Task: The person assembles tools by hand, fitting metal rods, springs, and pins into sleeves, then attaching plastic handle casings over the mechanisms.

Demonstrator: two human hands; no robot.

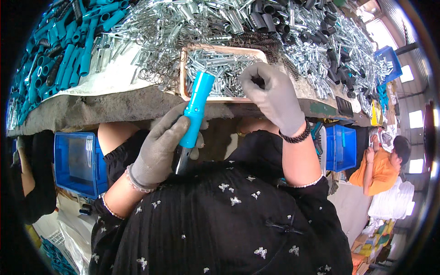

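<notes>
My left hand (160,149), in a grey glove, is wrapped round a teal plastic tube (196,107). The tube tilts upward, and a shiny metal rod (183,159) sticks out of its lower end. At its top a small bit of metal shows by the rim. To the right my gloved right hand (275,94) is raised over the corner of a shallow tray (183,75) heaped with small metal pins. Its fingers are curled in to the thumb, leaving a dark gap; what they hold, if anything, is hidden.
Teal tubes (71,59) are piled at the left of the bench. Wire rings (158,68), dark springs (261,43), black sleeves (263,20) and metal parts (316,73) cover the rest. Blue crates (75,181) stand below the bench edge. A person in orange (382,167) sits at right.
</notes>
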